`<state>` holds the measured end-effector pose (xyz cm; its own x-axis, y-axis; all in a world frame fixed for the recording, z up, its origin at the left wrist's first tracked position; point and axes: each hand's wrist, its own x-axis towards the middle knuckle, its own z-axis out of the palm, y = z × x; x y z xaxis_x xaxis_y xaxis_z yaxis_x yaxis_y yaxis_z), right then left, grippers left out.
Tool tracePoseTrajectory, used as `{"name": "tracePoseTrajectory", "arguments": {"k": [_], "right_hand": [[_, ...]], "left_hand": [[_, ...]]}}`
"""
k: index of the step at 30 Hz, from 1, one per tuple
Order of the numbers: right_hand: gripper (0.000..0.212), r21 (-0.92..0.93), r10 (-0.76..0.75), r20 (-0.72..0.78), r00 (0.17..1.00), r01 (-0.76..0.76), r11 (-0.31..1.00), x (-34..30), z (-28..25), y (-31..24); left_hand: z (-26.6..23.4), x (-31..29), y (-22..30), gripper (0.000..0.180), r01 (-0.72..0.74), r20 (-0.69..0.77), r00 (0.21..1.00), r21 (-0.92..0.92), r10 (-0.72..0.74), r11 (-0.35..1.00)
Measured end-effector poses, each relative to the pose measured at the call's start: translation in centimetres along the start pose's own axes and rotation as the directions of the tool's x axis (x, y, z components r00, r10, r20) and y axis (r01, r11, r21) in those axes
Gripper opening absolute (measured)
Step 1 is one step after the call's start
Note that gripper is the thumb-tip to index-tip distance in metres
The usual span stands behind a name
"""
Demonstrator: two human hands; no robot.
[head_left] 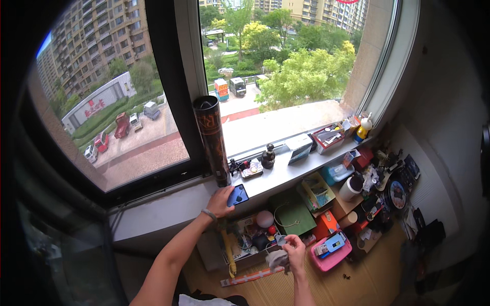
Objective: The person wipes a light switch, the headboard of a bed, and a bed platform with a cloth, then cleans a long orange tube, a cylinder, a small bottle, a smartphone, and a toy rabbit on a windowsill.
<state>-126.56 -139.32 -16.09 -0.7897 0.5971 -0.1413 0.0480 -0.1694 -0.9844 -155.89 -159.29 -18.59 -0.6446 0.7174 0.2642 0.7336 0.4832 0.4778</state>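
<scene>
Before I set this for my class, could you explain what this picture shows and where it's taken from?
There is no machine: a person works bare-handed. The one picture comes from a wide fisheye camera on their head, looking down. On the windowsill stand a tall dark tube, a dark bottle and a yellow figurine. The left hand touches a small blue flat thing; whether it grips it is unclear. The right hand holds a crumpled grey cloth-like thing.

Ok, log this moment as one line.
left hand: touching flat blue thing | right hand: pinching grey cloth | sill: dark tube, dark bottle
</scene>
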Motion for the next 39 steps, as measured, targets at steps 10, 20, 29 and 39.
{"name": "tracePoseTrajectory", "arguments": {"k": [10,20,29,39], "right_hand": [[0.065,-0.268,-0.184,-0.149,0.972,0.14,0.953,14.8,3.7,-4.4],[0.126,-0.687,-0.405,-0.05,0.913,0.263,0.677,32.3,2.9,-9.3],[0.093,-0.839,-0.405,-0.022,0.914,0.204,0.505,33.5,3.1,-8.2],[0.084,-0.649,-0.541,-0.093,0.836,0.361,0.67,21.8,0.2,-5.4]], "left_hand": [[-2.4,-3.1,-0.5,0.04,0.006,-0.305,0.951,0.187,0.052,0.982],[-0.8,-4.6,-4.6,0.029,0.576,-0.608,0.646,-0.009,-0.462,0.817],[-1.2,-4.6,-4.5,0.03,0.503,-0.601,0.694,0.01,-0.397,0.864],[-1.9,-5.0,-4.0,0.027,0.448,-0.624,0.698,-0.002,-0.35,0.894]]}}
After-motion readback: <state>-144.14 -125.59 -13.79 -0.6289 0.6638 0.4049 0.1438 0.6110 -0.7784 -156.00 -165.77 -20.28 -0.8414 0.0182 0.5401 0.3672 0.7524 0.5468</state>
